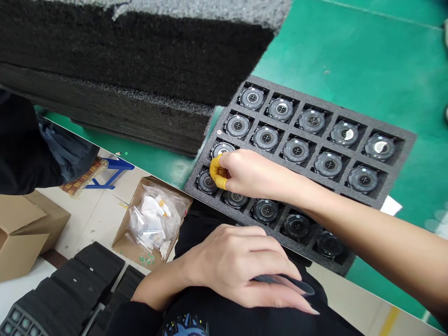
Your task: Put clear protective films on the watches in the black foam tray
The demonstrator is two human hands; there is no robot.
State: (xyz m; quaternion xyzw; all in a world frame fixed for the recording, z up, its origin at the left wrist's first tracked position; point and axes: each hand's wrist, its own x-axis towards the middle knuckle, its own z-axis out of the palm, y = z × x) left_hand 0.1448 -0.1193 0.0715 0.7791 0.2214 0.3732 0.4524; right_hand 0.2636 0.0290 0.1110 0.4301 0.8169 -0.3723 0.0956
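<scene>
A dark foam tray (399, 158) holds rows of round black watch-like parts, one in each square compartment. My right hand (241, 175), with yellow covers on its fingertips, reaches in from the right. Its curled fingers are over the tray's left side, beside a round part (222, 149) and just above another (206, 182); whatever may be between the fingertips is hidden. Closer to my body, in front of the tray, my left hand (245, 266) is closed on thin dark curved pieces (285, 282), which show between thumb and fingers.
Large black foam blocks (140, 56) stand on the green table (336, 56) at the upper left. Below the table edge are an open carton (122, 238) with plastic bags, another carton (31, 228), a blue stool (112, 172) and stacked dark trays (70, 289). A person's dark sleeve shows far left.
</scene>
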